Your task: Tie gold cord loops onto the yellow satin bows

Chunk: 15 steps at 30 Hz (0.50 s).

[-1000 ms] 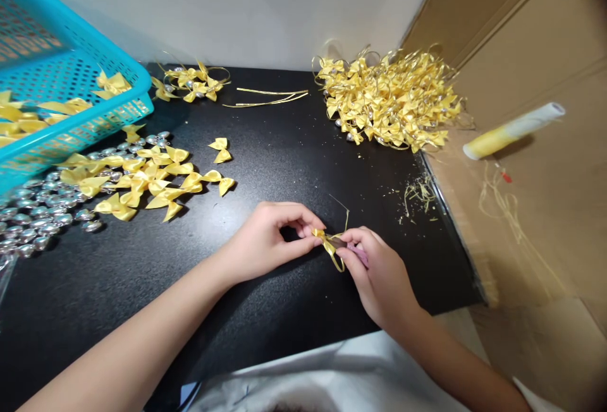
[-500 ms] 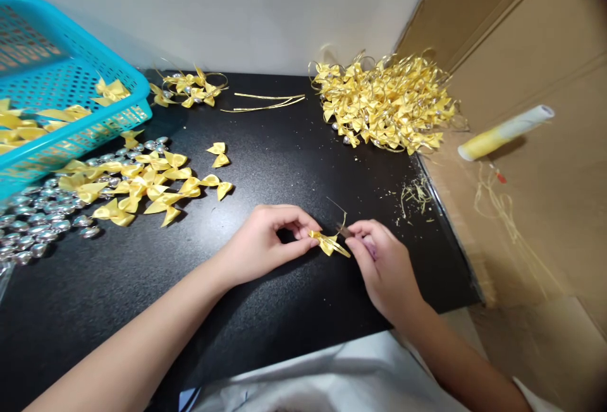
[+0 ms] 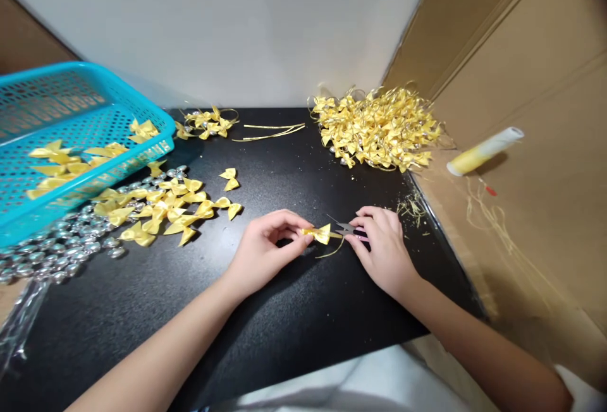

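Note:
Between the thumb and fingers of my left hand (image 3: 272,249) is a yellow ribbon bow (image 3: 321,234), pinched at its left end. Thin gold cord (image 3: 334,249) trails from the bow's right side, one end hanging in a curve. My right hand (image 3: 384,249) is closed on small thread snips (image 3: 349,230), whose blades point left and sit at the cord just right of the bow. Whether the blades touch the cord I cannot tell. A fine needle-like strand shows above the blades.
A blue basket (image 3: 165,127) with yellow bows stands at left. Beside it lie loose bows (image 3: 161,213) and silver beads (image 3: 71,251). Cut gold cords (image 3: 275,127) and a pile of finished bows (image 3: 374,127) are at the back. Cord scraps (image 3: 411,208) and a roll (image 3: 484,151) are right.
The view has tilted up and shifted. The snips have turned so their blades show open beside the cord, and a cord end now hangs below the bow.

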Each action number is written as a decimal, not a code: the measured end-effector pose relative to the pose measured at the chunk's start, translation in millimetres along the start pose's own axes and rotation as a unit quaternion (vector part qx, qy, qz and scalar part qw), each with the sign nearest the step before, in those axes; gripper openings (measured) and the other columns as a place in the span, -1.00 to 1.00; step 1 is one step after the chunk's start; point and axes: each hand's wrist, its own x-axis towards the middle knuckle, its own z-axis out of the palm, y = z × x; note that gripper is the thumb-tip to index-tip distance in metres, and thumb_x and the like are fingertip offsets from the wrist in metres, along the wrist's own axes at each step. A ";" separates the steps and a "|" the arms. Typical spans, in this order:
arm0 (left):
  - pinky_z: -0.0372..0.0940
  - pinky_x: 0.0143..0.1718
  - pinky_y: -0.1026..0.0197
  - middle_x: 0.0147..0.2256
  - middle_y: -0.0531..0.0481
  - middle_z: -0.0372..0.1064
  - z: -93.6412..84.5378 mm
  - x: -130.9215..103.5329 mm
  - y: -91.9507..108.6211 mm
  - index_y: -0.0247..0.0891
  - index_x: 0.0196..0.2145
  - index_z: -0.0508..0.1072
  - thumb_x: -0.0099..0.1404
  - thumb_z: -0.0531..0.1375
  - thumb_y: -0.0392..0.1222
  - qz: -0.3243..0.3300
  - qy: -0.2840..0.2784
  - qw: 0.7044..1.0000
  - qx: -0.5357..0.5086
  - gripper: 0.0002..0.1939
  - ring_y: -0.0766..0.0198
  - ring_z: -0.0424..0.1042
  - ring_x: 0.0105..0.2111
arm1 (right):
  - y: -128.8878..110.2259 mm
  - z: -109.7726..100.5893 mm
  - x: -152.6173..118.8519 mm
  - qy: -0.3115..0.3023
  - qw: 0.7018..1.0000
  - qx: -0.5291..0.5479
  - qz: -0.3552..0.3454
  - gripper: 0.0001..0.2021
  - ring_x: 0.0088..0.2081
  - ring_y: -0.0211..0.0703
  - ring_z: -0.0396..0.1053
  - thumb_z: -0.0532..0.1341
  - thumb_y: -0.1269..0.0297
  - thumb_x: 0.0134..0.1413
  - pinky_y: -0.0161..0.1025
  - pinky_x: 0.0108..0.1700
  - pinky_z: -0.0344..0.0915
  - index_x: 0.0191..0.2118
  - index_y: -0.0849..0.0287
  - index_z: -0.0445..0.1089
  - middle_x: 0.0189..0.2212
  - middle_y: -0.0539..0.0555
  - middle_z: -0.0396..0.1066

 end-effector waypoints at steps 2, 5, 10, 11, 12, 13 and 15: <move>0.43 -0.30 0.25 -0.35 -0.09 0.51 3.0 -0.9 0.7 -0.31 -0.39 0.53 0.15 0.32 -0.22 0.025 0.027 0.999 0.010 -0.90 0.27 0.49 -0.36 | -4.3 -4.6 5.4 0.014 0.999 0.014 -0.030 -0.85 0.03 0.14 0.24 0.22 0.30 0.15 0.11 0.06 0.21 -0.15 0.16 0.41 -0.05 0.23 0.38; 0.45 -0.29 0.23 -0.35 -0.08 0.51 7.5 -3.5 0.3 -0.28 -0.39 0.52 0.17 0.31 -0.22 0.066 0.070 0.995 0.039 -0.91 0.26 0.49 -0.34 | -21.5 -12.3 13.7 0.013 0.994 0.078 -0.075 -0.73 -0.03 0.10 0.32 0.30 0.19 0.05 0.04 0.01 0.26 -0.12 0.13 0.38 -0.10 0.20 0.42; 0.44 -0.21 0.18 -0.32 -0.07 0.50 9.1 -11.0 -2.7 -0.23 -0.35 0.51 0.21 0.28 -0.27 0.146 0.085 0.980 0.103 -0.98 0.23 0.49 -0.28 | -47.2 -11.7 29.6 0.024 0.958 0.284 -0.026 -0.90 -0.34 -0.20 0.44 0.12 0.28 0.26 -0.26 -0.26 0.35 -0.26 0.13 0.36 -0.37 0.03 0.49; 0.44 -0.20 0.16 -0.29 -0.09 0.49 8.1 -11.8 -2.8 -0.23 -0.32 0.51 0.21 0.27 -0.26 0.156 0.071 0.980 0.098 -0.96 0.22 0.49 -0.26 | -47.5 -11.0 33.8 0.027 0.951 0.307 -0.036 -0.87 -0.35 -0.22 0.45 0.10 0.31 0.28 -0.29 -0.27 0.34 -0.29 0.13 0.36 -0.38 0.02 0.49; 0.44 -0.21 0.16 -0.24 -0.11 0.47 6.9 -12.1 -2.7 -0.23 -0.27 0.51 0.22 0.27 -0.23 0.157 0.061 0.983 0.078 -0.90 0.21 0.48 -0.25 | -46.2 -10.9 38.4 0.025 0.946 0.318 -0.056 -0.85 -0.34 -0.23 0.45 0.11 0.31 0.29 -0.29 -0.27 0.34 -0.31 0.13 0.37 -0.39 0.01 0.49; 0.44 -0.25 0.18 -0.20 -0.13 0.45 5.4 -11.6 -2.2 -0.23 -0.21 0.49 0.23 0.25 -0.18 0.145 0.055 0.987 0.046 -0.83 0.21 0.46 -0.25 | -43.8 -11.5 43.3 0.018 0.944 0.319 -0.084 -0.85 -0.34 -0.23 0.44 0.11 0.31 0.29 -0.29 -0.26 0.34 -0.32 0.13 0.38 -0.40 0.01 0.48; 0.41 -0.39 0.24 -0.18 -0.13 0.41 2.6 -8.7 -0.4 -0.23 -0.11 0.43 0.25 0.23 -0.08 0.080 0.034 0.996 -0.030 -0.71 0.26 0.44 -0.33 | -37.7 -14.3 53.5 -0.005 0.938 0.310 -0.153 -0.82 -0.34 -0.22 0.43 0.11 0.28 0.30 -0.26 -0.24 0.34 -0.33 0.13 0.39 -0.41 0.01 0.48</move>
